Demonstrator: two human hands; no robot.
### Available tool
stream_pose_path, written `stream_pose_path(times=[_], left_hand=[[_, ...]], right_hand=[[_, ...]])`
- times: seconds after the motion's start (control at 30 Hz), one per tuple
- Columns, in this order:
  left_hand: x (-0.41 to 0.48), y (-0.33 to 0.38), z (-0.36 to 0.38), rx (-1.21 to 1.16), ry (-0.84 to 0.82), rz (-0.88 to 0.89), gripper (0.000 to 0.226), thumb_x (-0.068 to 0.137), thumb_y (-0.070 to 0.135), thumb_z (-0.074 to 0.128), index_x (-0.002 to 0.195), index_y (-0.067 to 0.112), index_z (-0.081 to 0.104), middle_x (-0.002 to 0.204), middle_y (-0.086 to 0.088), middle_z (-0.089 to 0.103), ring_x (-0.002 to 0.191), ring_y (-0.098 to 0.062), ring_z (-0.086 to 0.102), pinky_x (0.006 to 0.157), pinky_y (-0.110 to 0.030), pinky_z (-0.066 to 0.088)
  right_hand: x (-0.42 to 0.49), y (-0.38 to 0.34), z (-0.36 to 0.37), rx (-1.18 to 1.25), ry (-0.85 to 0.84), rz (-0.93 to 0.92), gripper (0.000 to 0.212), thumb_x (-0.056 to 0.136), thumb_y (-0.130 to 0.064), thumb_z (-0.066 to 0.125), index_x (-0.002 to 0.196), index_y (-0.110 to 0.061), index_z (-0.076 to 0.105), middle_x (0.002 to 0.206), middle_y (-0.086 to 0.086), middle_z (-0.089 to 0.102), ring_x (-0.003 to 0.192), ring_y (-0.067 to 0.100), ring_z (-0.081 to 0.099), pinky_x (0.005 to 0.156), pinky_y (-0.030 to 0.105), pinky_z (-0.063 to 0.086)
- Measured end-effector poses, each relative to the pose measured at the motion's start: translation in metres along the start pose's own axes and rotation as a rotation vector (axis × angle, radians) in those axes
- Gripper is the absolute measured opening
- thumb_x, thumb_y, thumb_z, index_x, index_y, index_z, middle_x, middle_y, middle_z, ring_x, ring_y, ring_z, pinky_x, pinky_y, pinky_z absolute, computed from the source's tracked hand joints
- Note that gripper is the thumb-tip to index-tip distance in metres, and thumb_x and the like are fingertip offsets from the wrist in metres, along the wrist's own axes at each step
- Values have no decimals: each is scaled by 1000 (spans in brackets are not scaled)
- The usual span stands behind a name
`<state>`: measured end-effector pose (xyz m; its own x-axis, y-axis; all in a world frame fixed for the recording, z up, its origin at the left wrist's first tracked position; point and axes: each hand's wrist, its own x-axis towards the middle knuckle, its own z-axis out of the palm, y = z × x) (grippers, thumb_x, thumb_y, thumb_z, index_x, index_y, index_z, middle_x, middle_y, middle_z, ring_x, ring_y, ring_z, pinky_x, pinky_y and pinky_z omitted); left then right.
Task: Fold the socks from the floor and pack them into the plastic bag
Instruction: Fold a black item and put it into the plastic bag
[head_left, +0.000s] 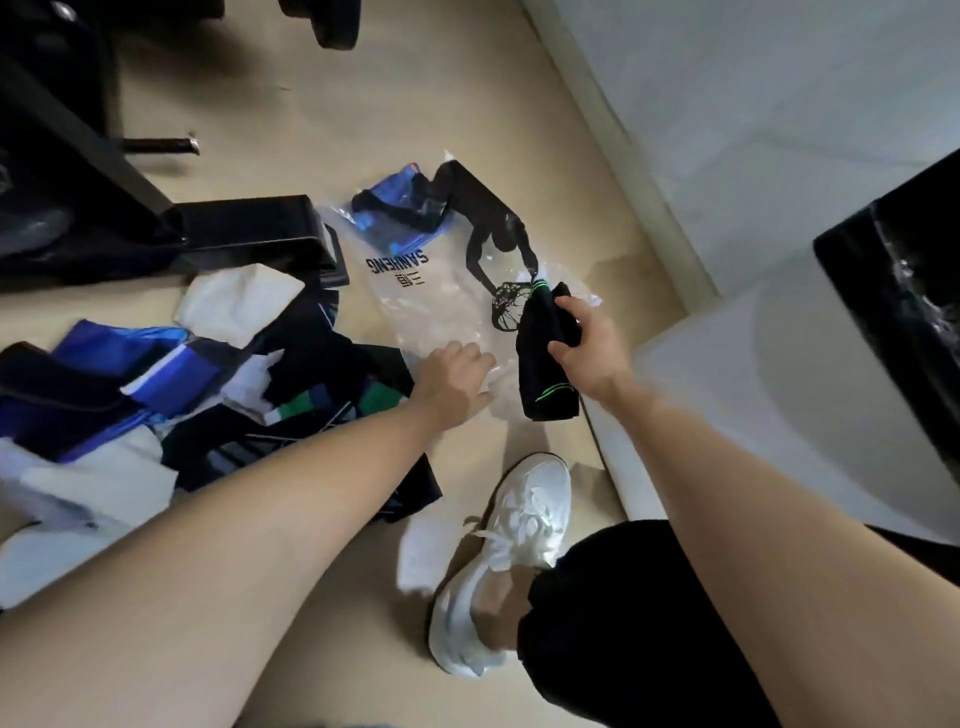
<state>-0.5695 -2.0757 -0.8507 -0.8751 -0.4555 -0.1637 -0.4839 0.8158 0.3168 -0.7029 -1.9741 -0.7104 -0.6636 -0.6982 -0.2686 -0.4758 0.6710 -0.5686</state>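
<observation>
**Packing under way, most socks still loose**

Head view: right hand (589, 340) clamped on a folded black sock (545, 358), green-trimmed, held just over the mouth of the plastic bag (415, 306). Left hand (454, 379) pressed on the crinkly clear film, fingers together. One blue pair (400, 208) already inside. A soft knitted pile of socks (171, 395) left on the smooth floor (363, 93), unfolded.

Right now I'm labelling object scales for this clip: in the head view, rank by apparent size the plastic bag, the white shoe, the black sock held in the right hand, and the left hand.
1. plastic bag
2. white shoe, though it is nearer the camera, so it is enlarged
3. black sock, gripped by the right hand
4. left hand
</observation>
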Motion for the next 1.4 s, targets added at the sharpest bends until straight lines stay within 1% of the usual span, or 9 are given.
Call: stream_pose_path(times=[0.17, 0.27, 0.4, 0.57, 0.7, 0.83, 1.0, 1.17, 1.4], left_hand=[[14, -3, 31, 243, 125, 69, 30, 57, 15, 83, 81, 13, 64, 77, -7, 59, 70, -28, 58, 58, -33, 44], [17, -14, 32, 83, 113, 36, 30, 44, -5, 75, 65, 9, 58, 61, -9, 54, 56, -29, 56, 46, -30, 44], [13, -22, 6, -440, 66, -214, 7, 90, 18, 68, 87, 11, 69, 89, -8, 68, 86, -29, 61, 74, -37, 49], [-2, -40, -31, -726, 107, -313, 18, 80, 35, 82, 78, 20, 74, 75, 9, 70, 73, -10, 63, 63, -24, 44], [-24, -47, -75, -677, 218, -312, 7, 91, 27, 69, 90, 22, 65, 74, 14, 59, 76, -14, 59, 63, -27, 38], [-45, -58, -120, -583, 260, -164, 12, 94, 20, 58, 96, 29, 66, 86, 7, 69, 86, -22, 64, 76, -37, 52], [-64, -71, -160, -386, 306, -127, 24, 95, 16, 64, 115, 23, 75, 106, 1, 67, 101, -22, 63, 79, -28, 40], [-88, -83, -184, -408, 421, -83, 21, 91, 20, 70, 110, 26, 76, 103, 5, 68, 95, -19, 66, 87, -41, 53], [-107, -87, -192, -386, 513, 41, 22, 93, 17, 68, 111, 27, 76, 96, 14, 62, 88, -13, 63, 80, -39, 54]], right_hand=[[-9, 15, 11, 41, -2, 53, 59, 88, 3, 62, 142, -16, 50, 131, 6, 61, 119, 21, 57, 89, 8, 34], [-10, 19, 12, 62, 6, 60, 58, 89, 3, 61, 144, -14, 48, 134, 6, 60, 122, 21, 55, 86, 5, 30], [-14, 15, 8, 83, 53, 73, 60, 89, 2, 60, 145, -18, 47, 134, 5, 60, 122, 20, 56, 93, 13, 34], [-20, -3, -11, 158, 96, 36, 60, 91, 2, 60, 146, -18, 46, 131, 0, 59, 118, 14, 54, 90, 7, 33], [-31, -25, -32, 108, 62, -72, 59, 92, 2, 59, 146, -19, 46, 118, -5, 53, 108, 9, 48, 84, 5, 31], [-43, -49, -52, -53, -23, -204, 59, 93, -6, 61, 145, -29, 46, 129, -2, 57, 112, 11, 50, 93, 20, 35], [-53, -77, -76, -298, -123, -326, 64, 89, -6, 61, 145, -32, 44, 129, 2, 60, 116, 22, 56, 92, 25, 39], [-65, -89, -57, -448, -272, -361, 72, 86, -4, 60, 148, -29, 36, 123, 4, 62, 113, 25, 58, 96, 34, 46], [-49, -98, -8, -502, -397, -483, 87, 83, -2, 57, 151, -47, 27, 165, -2, 1, 139, 29, 40, 108, 31, 39]])
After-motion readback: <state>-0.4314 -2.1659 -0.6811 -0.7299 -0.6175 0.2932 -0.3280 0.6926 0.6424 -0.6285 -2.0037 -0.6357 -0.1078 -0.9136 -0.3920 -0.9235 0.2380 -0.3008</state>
